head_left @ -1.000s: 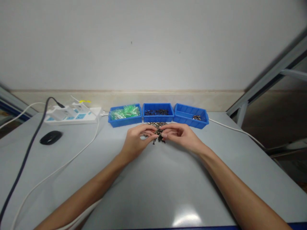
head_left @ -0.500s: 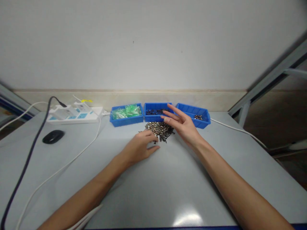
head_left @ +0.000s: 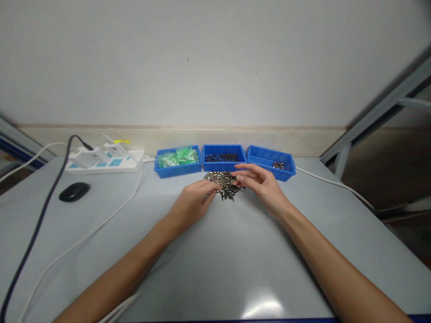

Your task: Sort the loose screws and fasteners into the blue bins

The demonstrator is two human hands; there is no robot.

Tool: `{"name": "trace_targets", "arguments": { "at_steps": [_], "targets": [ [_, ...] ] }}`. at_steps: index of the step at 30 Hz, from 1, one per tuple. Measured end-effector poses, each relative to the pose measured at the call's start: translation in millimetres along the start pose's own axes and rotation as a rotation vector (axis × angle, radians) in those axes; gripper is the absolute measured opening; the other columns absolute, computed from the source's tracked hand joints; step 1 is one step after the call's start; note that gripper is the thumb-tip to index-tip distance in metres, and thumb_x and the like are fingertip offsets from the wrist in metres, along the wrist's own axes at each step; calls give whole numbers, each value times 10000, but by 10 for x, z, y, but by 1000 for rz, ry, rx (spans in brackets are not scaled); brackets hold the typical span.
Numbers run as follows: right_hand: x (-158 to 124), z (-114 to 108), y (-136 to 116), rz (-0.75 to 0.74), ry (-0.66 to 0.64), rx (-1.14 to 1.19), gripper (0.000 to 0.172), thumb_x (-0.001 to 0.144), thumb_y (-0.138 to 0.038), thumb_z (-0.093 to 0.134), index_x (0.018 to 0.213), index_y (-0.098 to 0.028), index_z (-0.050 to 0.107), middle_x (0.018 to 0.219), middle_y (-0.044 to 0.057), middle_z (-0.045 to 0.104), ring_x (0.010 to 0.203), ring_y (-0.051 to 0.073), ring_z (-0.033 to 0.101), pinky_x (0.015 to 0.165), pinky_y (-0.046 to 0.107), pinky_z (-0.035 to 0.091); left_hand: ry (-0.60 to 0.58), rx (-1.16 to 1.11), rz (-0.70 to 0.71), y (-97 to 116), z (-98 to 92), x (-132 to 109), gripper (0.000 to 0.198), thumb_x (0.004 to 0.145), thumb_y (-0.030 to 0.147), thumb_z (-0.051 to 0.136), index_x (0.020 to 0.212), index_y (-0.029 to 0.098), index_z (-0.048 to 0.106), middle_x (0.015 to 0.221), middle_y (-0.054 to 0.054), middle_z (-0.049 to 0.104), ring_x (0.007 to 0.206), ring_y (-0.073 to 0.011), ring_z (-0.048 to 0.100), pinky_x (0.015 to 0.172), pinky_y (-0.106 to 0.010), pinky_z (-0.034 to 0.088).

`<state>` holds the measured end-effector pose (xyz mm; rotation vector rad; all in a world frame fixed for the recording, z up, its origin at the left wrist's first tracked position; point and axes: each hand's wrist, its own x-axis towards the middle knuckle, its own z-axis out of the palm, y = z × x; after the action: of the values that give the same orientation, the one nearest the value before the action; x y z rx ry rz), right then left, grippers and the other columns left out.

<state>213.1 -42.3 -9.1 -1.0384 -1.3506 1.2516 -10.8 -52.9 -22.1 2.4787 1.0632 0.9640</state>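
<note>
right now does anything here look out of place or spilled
The pile of metal pieces sits loose on the table, outside the blue bins, which looks odd, though maybe deliberate. No damage stands out.

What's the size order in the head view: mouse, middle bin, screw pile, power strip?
1. Power strip
2. Middle bin
3. Mouse
Unranked: screw pile. The left hand and right hand hide part of it, so its place is unsure.

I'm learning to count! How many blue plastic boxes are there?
3, in a row: left blue plastic box, middle blue plastic box, right blue plastic box.
</note>
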Motion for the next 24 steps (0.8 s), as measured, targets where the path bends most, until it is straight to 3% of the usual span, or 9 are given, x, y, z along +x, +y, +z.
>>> {"name": "trace_targets", "arguments": {
  "at_steps": [4, 11, 20, 24],
  "targets": [
    [-11, 6, 22, 14, -102, -106, 264, 767, -360, 753, 966, -189, 719, 810, 52, 743, 710, 180, 701, 747, 355, 573, 105, -130, -62, 55, -18, 40, 207, 870, 83, 593, 1043, 179, 656, 886, -34, 724, 757, -144, 673, 700, -256, 538],
    [-70, 54, 41, 45, -318, -93, 245, 793, -295, 743, 1005, -172, 745, 823, 55, 759, 778, 171, 716, 782, 311, 558, 105, -383, -171, 128, 3, 53, 268, 832, 108, 648, 1069, 176, 543, 842, -19, 728, 756, -131, 701, 711, -233, 570],
    [-93, 71, -13, 121, -350, -49, 235, 742, -309, 785, 933, -172, 769, 791, 60, 774, 757, 190, 737, 741, 325, 582, 60, -443, -191, 88, 31, 36, 366, 803, 149, 692, 1092, 197, 473, 847, -11, 722, 740, -137, 712, 723, -252, 597],
    [-21, 57, -49, 66, -185, -65, 221, 749, -354, 780, 880, -177, 772, 757, 61, 769, 734, 202, 732, 763, 360, 584, 10, -161, -91, 28, -2, 22, 274, 806, 153, 702, 1052, 185, 585, 914, -40, 705, 804, -167, 671, 756, -304, 573]
  ]
}}
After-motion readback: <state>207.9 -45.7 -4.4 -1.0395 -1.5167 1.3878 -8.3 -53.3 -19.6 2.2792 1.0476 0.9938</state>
